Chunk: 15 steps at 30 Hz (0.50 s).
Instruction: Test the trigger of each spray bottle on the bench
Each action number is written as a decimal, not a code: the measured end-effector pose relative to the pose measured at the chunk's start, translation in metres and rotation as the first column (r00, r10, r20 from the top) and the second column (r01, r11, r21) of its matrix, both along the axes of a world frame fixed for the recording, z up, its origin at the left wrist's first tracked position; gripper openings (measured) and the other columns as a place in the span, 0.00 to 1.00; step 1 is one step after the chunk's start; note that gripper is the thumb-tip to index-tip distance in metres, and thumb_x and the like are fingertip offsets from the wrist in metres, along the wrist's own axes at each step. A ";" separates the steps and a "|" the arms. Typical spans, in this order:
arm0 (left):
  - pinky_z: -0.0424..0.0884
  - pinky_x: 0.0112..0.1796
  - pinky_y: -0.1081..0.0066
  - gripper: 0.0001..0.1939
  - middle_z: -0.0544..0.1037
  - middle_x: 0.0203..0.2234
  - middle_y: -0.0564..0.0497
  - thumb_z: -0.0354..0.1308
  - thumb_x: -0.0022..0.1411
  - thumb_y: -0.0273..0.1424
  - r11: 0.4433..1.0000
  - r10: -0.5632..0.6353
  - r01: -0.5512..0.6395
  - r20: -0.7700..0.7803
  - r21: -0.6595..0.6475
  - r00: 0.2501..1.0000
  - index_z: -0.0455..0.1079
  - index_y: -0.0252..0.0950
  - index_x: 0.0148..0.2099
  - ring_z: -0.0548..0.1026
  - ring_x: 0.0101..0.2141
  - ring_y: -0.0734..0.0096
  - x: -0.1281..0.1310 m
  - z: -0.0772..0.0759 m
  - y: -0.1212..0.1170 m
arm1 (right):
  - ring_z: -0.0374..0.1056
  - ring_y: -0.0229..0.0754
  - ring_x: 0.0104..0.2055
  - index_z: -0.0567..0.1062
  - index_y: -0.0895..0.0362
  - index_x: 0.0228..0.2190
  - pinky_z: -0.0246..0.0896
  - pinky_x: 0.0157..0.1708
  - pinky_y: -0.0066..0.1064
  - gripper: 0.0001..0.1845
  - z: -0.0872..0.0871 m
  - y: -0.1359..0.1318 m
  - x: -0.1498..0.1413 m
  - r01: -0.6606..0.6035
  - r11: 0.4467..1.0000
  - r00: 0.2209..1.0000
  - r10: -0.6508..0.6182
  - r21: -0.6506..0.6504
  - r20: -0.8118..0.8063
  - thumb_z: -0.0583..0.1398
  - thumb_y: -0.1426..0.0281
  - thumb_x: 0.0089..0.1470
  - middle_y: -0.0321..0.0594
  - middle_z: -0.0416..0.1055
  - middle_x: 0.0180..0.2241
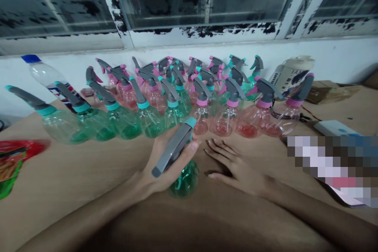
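My left hand (165, 165) is wrapped round a green spray bottle (184, 181) that stands on the brown table (88, 173); its grey trigger head (174, 147) with a teal collar sticks out over my fingers. Just to the right, my right hand (228, 161) lies flat on the tabletop with its fingers stretched toward the bottle and nothing in it. Behind both hands stand rows of finished spray bottles, green ones (118, 120) on the left and pink ones (260, 118) on the right.
A clear water bottle with a blue cap (44, 75) leans at the back left. A red and green packet (12, 161) lies at the left edge. A white jug (291, 73) and a pale box (333, 128) sit at the right, under dark windows.
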<state>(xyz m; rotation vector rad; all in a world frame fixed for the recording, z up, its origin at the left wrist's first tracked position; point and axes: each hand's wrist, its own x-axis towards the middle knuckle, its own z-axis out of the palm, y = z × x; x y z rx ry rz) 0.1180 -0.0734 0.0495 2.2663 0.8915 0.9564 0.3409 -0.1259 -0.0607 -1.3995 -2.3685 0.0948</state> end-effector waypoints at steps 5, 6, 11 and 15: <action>0.73 0.35 0.65 0.07 0.74 0.29 0.51 0.52 0.61 0.37 0.999 -0.002 0.003 0.035 -0.041 0.999 0.65 0.40 0.37 0.75 0.32 0.65 0.003 0.000 -0.002 | 0.44 0.48 0.66 0.54 0.55 0.61 0.44 0.62 0.51 0.36 0.000 0.000 0.000 -0.010 1.000 1.000 0.010 -0.003 -0.016 0.53 0.53 0.57 0.43 0.53 0.63; 0.73 0.34 0.65 0.06 0.74 0.29 0.51 0.52 0.61 0.37 1.000 0.005 -0.004 0.040 -0.028 0.999 0.64 0.40 0.36 0.74 0.32 0.66 0.003 0.000 -0.002 | 0.44 0.48 0.66 0.54 0.54 0.61 0.44 0.62 0.51 0.35 0.000 0.000 0.000 -0.010 1.000 1.000 0.010 0.000 -0.021 0.53 0.53 0.57 0.43 0.53 0.63; 0.71 0.29 0.68 0.07 0.69 0.23 0.54 0.53 0.61 0.36 0.998 0.045 -0.047 0.039 0.046 0.998 0.61 0.41 0.32 0.69 0.24 0.70 0.004 -0.002 -0.004 | 0.45 0.49 0.65 0.54 0.53 0.61 0.45 0.62 0.52 0.35 -0.001 0.000 0.001 -0.010 1.000 0.999 0.010 0.010 -0.043 0.54 0.53 0.57 0.42 0.55 0.62; 0.70 0.28 0.69 0.07 0.69 0.22 0.55 0.54 0.60 0.35 0.994 0.062 -0.065 0.038 0.088 0.997 0.61 0.40 0.31 0.69 0.24 0.71 0.004 -0.004 -0.004 | 0.43 0.48 0.66 0.55 0.55 0.61 0.44 0.63 0.50 0.36 0.002 0.000 0.000 -0.005 1.000 1.000 0.005 -0.031 -0.012 0.52 0.51 0.58 0.43 0.52 0.63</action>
